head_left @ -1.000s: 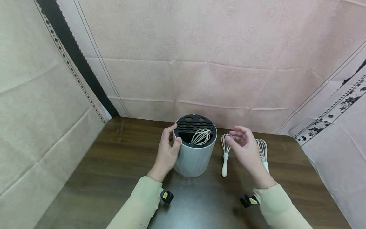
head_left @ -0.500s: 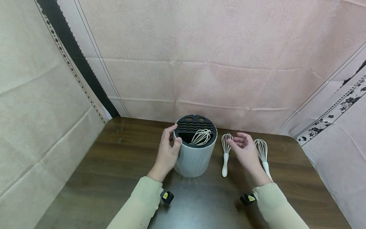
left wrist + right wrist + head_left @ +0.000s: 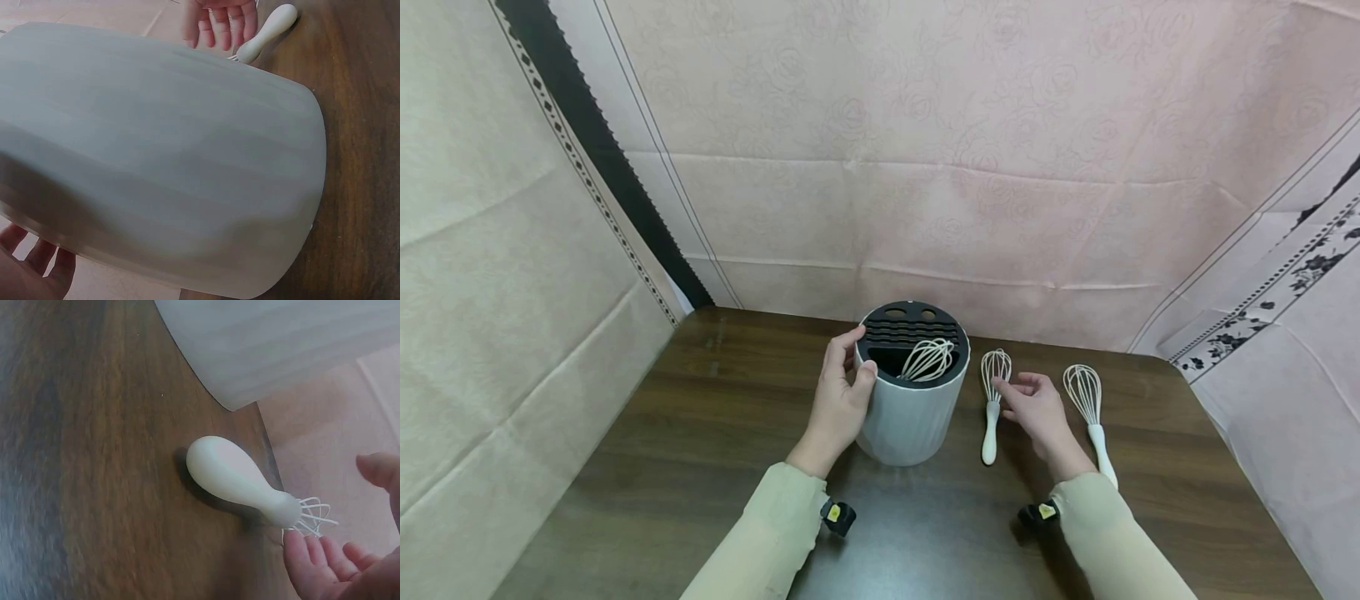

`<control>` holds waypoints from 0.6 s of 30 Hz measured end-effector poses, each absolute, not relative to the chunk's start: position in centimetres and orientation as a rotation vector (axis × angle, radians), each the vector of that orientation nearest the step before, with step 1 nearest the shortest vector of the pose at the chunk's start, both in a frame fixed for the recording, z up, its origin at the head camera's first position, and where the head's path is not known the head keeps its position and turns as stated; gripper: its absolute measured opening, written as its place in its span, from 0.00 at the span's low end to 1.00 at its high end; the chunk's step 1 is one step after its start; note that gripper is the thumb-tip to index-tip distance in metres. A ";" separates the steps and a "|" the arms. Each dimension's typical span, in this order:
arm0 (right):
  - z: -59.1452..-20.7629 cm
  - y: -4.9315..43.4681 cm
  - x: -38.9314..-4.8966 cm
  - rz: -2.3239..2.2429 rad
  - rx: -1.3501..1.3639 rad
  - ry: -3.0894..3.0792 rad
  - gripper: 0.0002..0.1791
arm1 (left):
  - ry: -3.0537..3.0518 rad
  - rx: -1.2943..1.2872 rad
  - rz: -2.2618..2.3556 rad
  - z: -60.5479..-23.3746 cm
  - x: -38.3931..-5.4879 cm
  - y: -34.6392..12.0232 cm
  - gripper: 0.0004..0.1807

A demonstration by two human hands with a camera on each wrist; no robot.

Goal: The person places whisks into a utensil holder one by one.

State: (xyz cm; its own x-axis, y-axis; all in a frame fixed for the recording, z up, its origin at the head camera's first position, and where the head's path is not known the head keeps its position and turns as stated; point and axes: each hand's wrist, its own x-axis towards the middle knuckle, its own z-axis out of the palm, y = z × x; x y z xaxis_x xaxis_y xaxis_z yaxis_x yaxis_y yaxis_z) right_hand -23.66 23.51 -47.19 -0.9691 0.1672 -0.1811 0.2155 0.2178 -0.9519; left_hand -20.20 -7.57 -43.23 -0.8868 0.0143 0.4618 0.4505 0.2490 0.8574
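Note:
In the head view, my left hand holds the side of a light grey ribbed utensil holder, thumb and fingers at its rim. A whisk stands in the holder's front opening, wire loops up. To the right, a second whisk with a white handle lies on the table. My right hand hovers at this whisk's neck, thumb apart from the fingers; in the right wrist view the fingertips are just beside the wires, and contact is unclear. Another whisk lies right of that hand.
The brown wooden table carries everything. A pale patterned cloth hangs behind its back edge, and more cloth is at both sides. The holder's black lid has slots and holes.
My right hand has come down and slightly towards me, from the whisk's wire end to its neck, with the thumb lower. The left hand and the holder have stayed put.

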 end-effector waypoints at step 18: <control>-48.7 23.3 -24.2 -1.728 0.450 2.429 0.36 | -2.165 -0.414 -1.691 -43.6 -20.5 -7.5 0.25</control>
State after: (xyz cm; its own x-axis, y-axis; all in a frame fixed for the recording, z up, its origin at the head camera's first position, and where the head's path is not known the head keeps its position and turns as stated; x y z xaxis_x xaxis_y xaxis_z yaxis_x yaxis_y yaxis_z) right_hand -24.15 23.29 -48.72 -0.9475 0.1670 -0.2725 0.3122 0.3013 -0.9010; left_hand -20.52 -7.47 -43.60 -0.8917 0.0081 0.4526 0.4411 0.2404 0.8646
